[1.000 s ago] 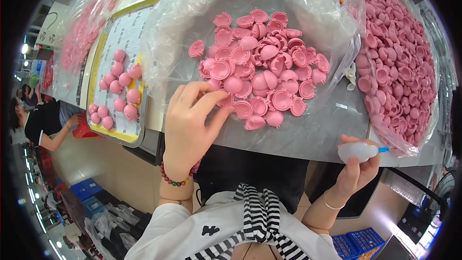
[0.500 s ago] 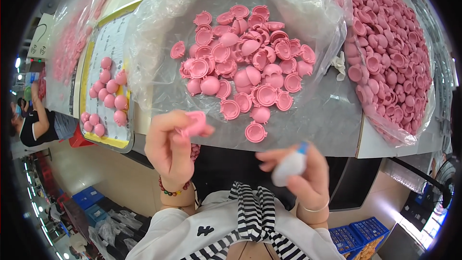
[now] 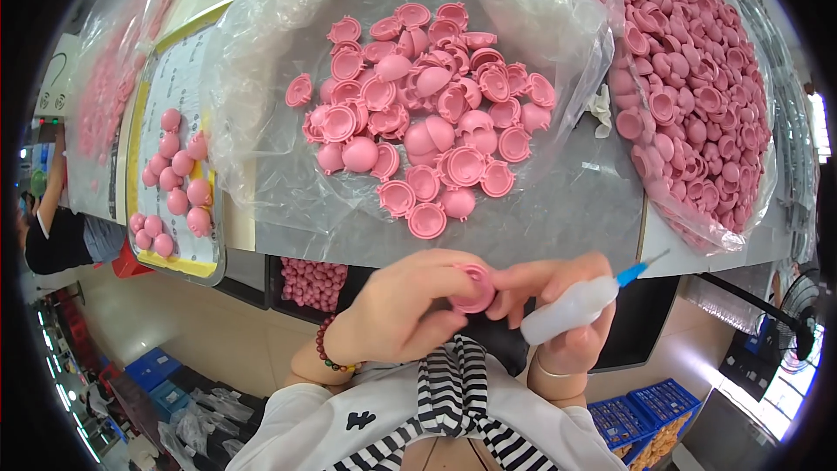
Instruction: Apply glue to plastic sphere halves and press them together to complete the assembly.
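Note:
Above the table's front edge, my left hand holds a pink half-sphere shell in its fingers, hollow side showing. Against the right rim of that shell are the fingertips of my right hand. That hand also grips a white squeeze bottle with a blue needle tip, tilted so the tip points up and right, away from the shell. Beyond my hands, a loose pile of pink shells is spread on the grey table, some hollow side up, others domed side up.
Clear plastic sheeting surrounds the pile. At right stands a big bag of pink shells. A yellow-rimmed tray at left carries several pink balls. Below the table edge sits a bin of pink balls. A person is at far left.
My left hand has moved right with the pink shell, and my right hand's fingers have come to meet it. The bottle's needle tip has swung to the right. The view has shifted slightly.

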